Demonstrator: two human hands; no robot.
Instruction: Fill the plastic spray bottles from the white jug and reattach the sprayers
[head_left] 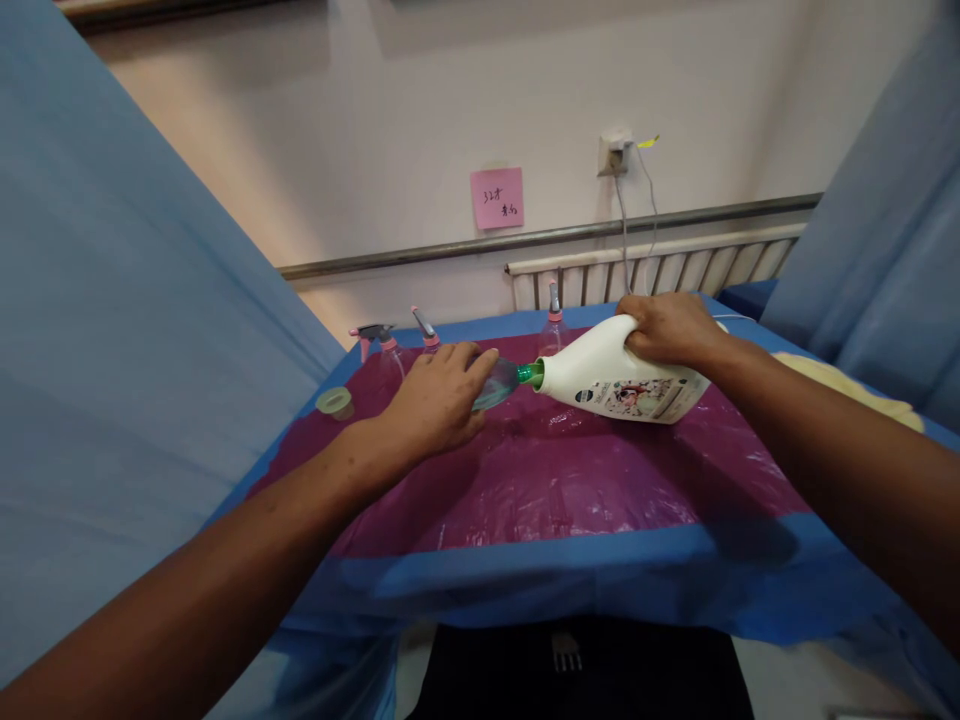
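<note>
My right hand (671, 328) grips the handle of a large white jug (615, 375) with a printed label, tilted so that its mouth points left. My left hand (446, 395) is wrapped round a clear bottle (499, 384) with a green neck. The bottle lies tilted, its neck meeting the jug's mouth above the purple plastic sheet (555, 490). Whether liquid is flowing between them is too small to tell. Behind my left hand stand two spray bottles, one with a grey and pink head (379, 338), the other with a grey nozzle (425, 330).
Another spray bottle (554, 325) stands behind the jug. A small pale green cup (336, 403) is at the left, a yellow cloth (847, 388) at the right. Blue cloth (540, 575) covers the table. Curtains hang on both sides; a rail and socket are on the wall.
</note>
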